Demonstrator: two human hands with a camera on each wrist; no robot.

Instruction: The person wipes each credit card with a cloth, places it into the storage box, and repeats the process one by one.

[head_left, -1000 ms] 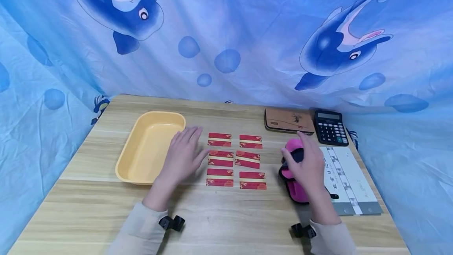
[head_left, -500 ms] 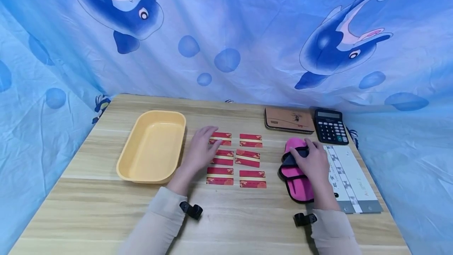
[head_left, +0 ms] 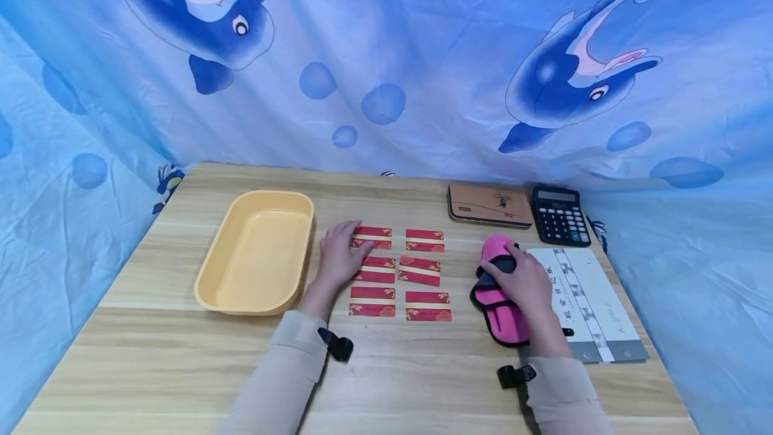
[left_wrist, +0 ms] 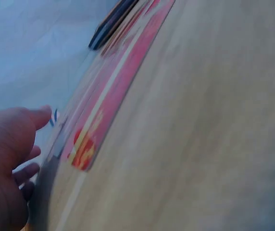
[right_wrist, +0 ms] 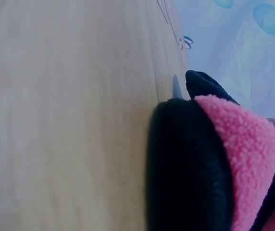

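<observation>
My left hand (head_left: 339, 254) is at the left side of the red-and-gold cards, fingers extended over the edge of the far-left card (head_left: 377, 237). Its thumb lies near the middle-left card (head_left: 374, 270). In the left wrist view, the fingers (left_wrist: 26, 175) are loosely bent, and nothing shows in their grasp. On the right, my right hand (head_left: 524, 279) grips a pink-and-black padded fabric piece (head_left: 510, 324), thumb on its dark band. The right wrist view shows its fleecy pink side (right_wrist: 248, 149) close up; most of that hand is hidden.
A yellow plastic basin (head_left: 256, 260) stands left of the cards. A brown wallet-like case (head_left: 490, 205) and a black calculator (head_left: 560, 217) lie at the back right. A white-and-grey book (head_left: 588, 307) lies beside the pink piece. A blue dolphin curtain (head_left: 386, 32) hangs behind the table.
My left hand has moved right, from beside the basin to the left cards. My right hand has come down onto the pink-and-black fabric piece and now grips it. The cards look unmoved.
</observation>
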